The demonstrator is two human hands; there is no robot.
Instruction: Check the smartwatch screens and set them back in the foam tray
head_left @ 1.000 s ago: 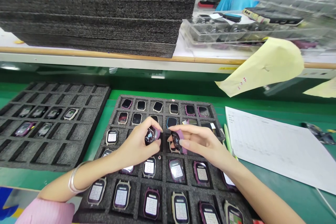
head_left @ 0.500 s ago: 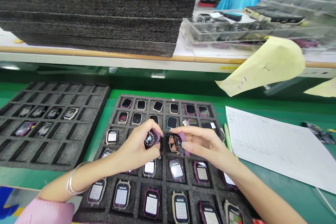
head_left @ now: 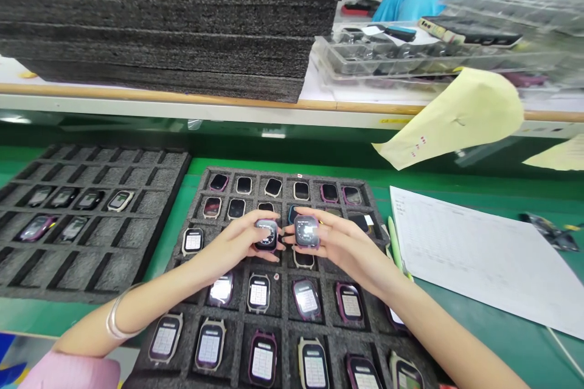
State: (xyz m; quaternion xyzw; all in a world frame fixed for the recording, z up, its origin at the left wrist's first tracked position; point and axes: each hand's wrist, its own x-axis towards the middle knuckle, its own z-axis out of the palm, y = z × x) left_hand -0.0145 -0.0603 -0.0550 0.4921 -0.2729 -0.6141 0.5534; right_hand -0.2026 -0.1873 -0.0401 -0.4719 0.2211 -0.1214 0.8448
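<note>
My left hand grips a smartwatch with a purple case, its lit round dial facing up and the thumb lying over the screen. A second purple smartwatch, also showing a dial, is in my right hand, fingers around its edges. The two are held side by side, slightly apart, above a black foam tray. Many watch bodies without straps sit in its compartments: dark-screened ones like the beige watch at the back, and ones with lit white screens, such as the purple watch, at the front.
Another foam tray at left holds several watches. At right are a printed sheet and a green pen. Stacked black foam and clear plastic trays stand on the shelf above; a yellow paper hangs from its edge.
Both watches have been turned from tilted to face up, and their dials show more fully. My right-hand watch is now higher, uncovering a beige watch in the tray below it.
</note>
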